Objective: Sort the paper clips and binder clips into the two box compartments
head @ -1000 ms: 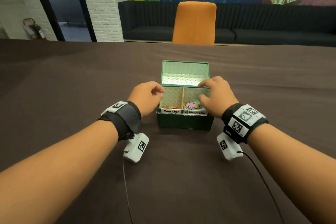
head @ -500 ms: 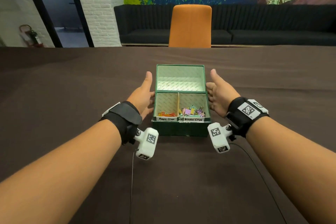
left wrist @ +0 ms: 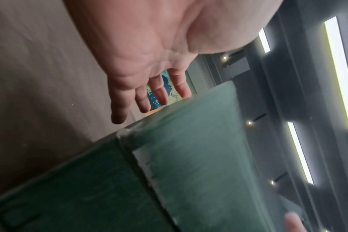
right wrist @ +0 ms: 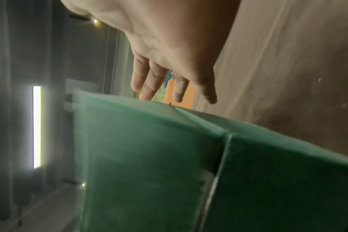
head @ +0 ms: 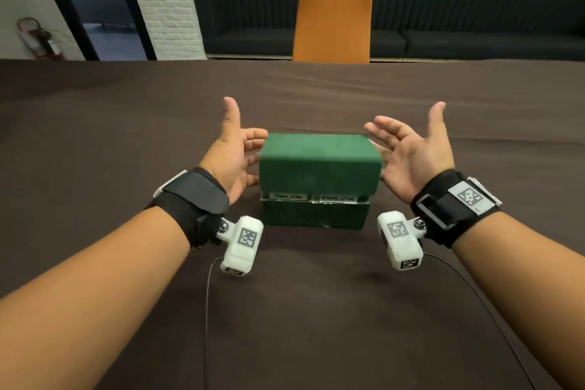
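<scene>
Brown cloth fills the lower frame, the tabletop (head: 300,310) bare in front, and at centre sits the green box (head: 315,215) with its lid (head: 319,161) coming down, blurred and not quite seated; a pale strip with two handwritten labels shows between lid and base. Left hand (head: 232,155) at centre left, fingers spread and relaxed, thumb up, holding nothing, just beside the lid's left edge. Right hand (head: 411,152) mirrors it at centre right, palm in, also empty. The wrist views show straight fingers reaching past the lid's far corners; whether any tip touches it, I cannot tell. No clips in sight, so they're presumably inside and the sorting looks finished. To close well, I'd say flat palms on both sides, lid square over the base, pressed evenly so no corner catches. Beyond, at upper centre, an orange chair (head: 332,19) and a dark sofa (head: 474,25).
</scene>
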The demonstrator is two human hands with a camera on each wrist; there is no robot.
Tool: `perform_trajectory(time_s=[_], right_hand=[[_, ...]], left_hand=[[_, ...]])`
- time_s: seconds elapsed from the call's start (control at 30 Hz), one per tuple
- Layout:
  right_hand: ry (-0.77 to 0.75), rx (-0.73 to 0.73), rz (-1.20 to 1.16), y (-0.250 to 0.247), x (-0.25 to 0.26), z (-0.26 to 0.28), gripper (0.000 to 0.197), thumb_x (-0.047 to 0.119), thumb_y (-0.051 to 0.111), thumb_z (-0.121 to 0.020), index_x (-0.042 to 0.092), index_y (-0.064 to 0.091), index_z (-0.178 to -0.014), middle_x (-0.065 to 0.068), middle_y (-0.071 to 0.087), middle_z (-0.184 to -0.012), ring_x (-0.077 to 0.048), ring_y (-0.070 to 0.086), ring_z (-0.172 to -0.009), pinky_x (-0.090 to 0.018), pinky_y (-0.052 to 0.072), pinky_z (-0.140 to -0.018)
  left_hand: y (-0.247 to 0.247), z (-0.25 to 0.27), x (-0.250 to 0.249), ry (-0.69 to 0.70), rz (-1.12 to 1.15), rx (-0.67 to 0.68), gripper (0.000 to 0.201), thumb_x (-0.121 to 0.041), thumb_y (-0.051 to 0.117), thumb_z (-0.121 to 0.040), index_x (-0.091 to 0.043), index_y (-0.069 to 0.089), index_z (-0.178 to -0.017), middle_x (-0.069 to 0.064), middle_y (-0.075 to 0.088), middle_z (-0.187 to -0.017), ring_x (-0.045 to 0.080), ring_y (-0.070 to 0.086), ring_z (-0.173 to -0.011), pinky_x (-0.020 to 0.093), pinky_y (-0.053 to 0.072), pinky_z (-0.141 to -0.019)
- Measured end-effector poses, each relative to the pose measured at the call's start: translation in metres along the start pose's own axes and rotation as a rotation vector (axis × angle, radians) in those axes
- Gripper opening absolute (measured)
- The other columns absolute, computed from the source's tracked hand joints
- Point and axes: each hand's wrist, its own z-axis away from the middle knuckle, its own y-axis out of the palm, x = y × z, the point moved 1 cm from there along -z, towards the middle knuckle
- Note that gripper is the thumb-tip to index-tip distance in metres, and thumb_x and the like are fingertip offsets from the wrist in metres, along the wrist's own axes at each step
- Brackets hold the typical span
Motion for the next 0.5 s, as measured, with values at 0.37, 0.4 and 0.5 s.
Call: perform_trajectory(time_s=[0.37,0.4,0.5], right_hand=[[-0.198,0.146,0.966,0.008,0.000,0.008,0.022,0.015,0.075,-0.085,0.030,0.067,-0.098,0.006,0.044,-0.149,-0.019,0.049,-0.130,-0.035,0.038,-0.110],[-0.191,0.160,1.017,0.011,0.004,0.008,0.022,0.017,0.074,-0.086,0.033,0.066,-0.099,0.007,0.043,-0.150,-0.017,0.047,-0.132,-0.035,0.036,-0.112],[-0.215,0.139,1.125,0.007,0.008,0.019,0.026,0.028,0.073,-0.087,0.041,0.062,-0.106,0.014,0.036,-0.154,-0.007,0.036,-0.139,-0.034,0.030,-0.117]], left_hand=[[-0.004,0.003,0.007,0.119,-0.378,0.009,0.029,-0.020,0.070,-0.090,-0.019,0.054,-0.115,-0.003,0.051,-0.111,0.011,0.058,-0.092,0.028,0.050,-0.065],[-0.005,0.000,0.005,0.107,-0.392,0.010,0.030,-0.020,0.071,-0.090,-0.019,0.054,-0.114,-0.004,0.051,-0.111,0.012,0.058,-0.094,0.030,0.052,-0.068],[-0.016,0.000,0.011,0.073,-0.428,-0.006,0.034,-0.034,0.074,-0.084,-0.027,0.052,-0.109,0.002,0.057,-0.112,0.021,0.062,-0.103,0.045,0.055,-0.089]])
